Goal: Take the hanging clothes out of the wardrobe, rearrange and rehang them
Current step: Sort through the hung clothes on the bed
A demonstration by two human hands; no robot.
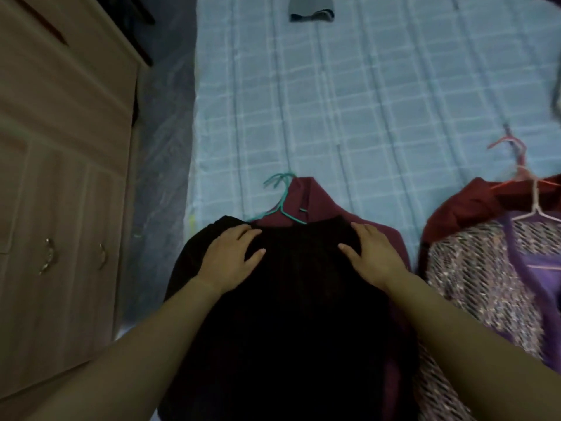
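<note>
A black garment (291, 299) lies on the bed, on top of a maroon garment (315, 202) that sits on a teal hanger (280, 196). My left hand (230, 256) rests flat on the black garment's left shoulder, fingers spread. On its right shoulder my right hand (370, 253) lies flat in the same way. To the right, a purple patterned garment (491, 275) and a dark red one (473, 202) lie with pink hangers (528, 183).
The bed (349, 101) has a light blue checked sheet. A wooden wardrobe (60, 177) with metal handles stands at the left, with a plastic-covered gap beside the bed. A small grey and black item (311, 10) lies at the bed's far end.
</note>
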